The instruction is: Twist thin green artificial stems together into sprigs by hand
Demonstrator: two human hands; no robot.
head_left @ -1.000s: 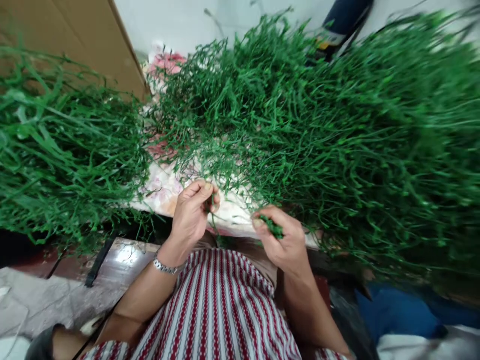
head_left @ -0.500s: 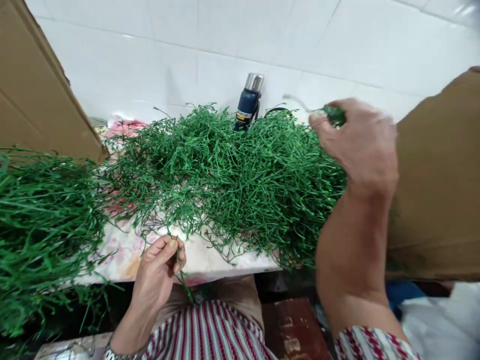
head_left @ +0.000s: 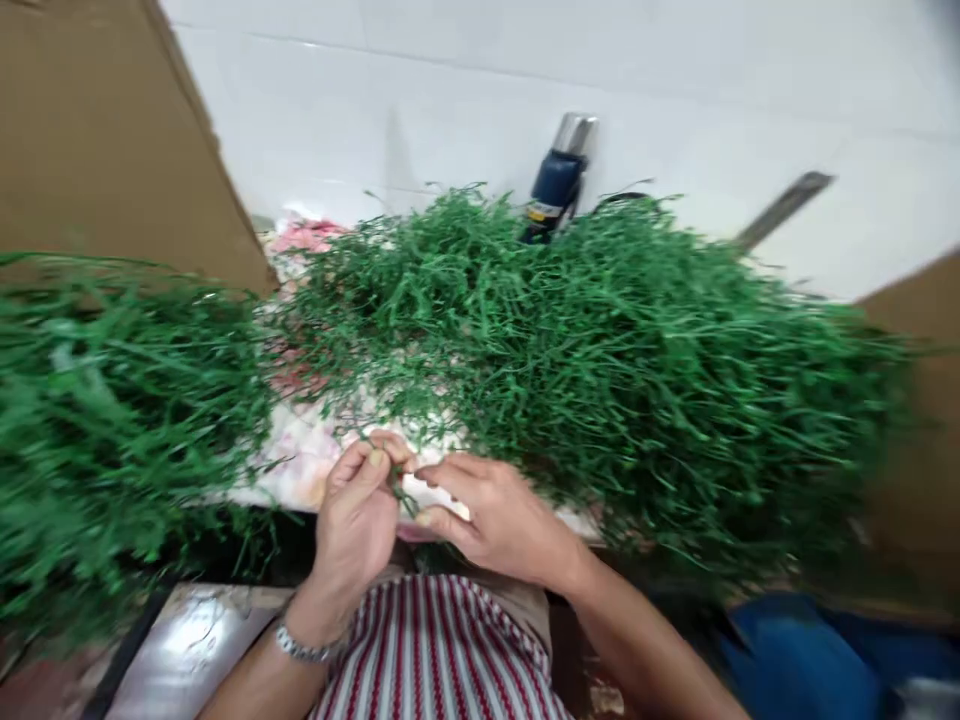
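Low in the middle, my left hand (head_left: 364,500) pinches a thin green stem (head_left: 401,492) between thumb and fingers, and a watch is on that wrist. Beside it on the right, my right hand (head_left: 495,515) has its thumb and fingers apart around the stem's lower part, with nothing visibly gripped. Behind both hands, a large heap of green stems (head_left: 615,350) spreads over a flowered cloth (head_left: 300,450). Another pile of green stems (head_left: 127,420) lies at the left.
A dark blue flask (head_left: 555,185) with a metal cap stands behind the heap. Cardboard (head_left: 112,130) rises at the left and more cardboard (head_left: 930,400) at the right. A metal strip (head_left: 787,210) leans at the back. Blue material (head_left: 802,655) lies lower right.
My right hand has come down from above the heap's right side to beside my left hand; the green item it held no longer shows in it. The view has shifted, showing more of the right side.
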